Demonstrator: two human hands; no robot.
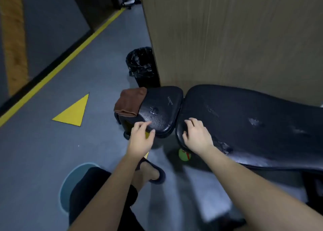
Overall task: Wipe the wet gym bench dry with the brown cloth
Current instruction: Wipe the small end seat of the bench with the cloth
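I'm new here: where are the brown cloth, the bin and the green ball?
brown cloth [129, 101]: head view, its folded middle.
bin [142, 64]: head view, its black liner.
green ball [183, 155]: head view, its left half.

Wooden panel [236, 38] blocks behind bench [253, 111]; near side open.

A grey floor [43, 152] fills the lower and left parts of the view. A yellow line [57, 69] with a black strip beside it runs diagonally from 9 o'clock up toward 12 o'clock along the foot of a grey wall [52, 24] that carries a tan vertical band [14, 38]. A yellow triangle [74, 111] is marked on the floor toward 9 o'clock, and a teal circle [70, 183] toward 7 o'clock. A large wood-grain panel [236, 38] occupies the 1 o'clock area. At its left edge stands a bin lined with a black bag [141, 64]. The light is dim and even.
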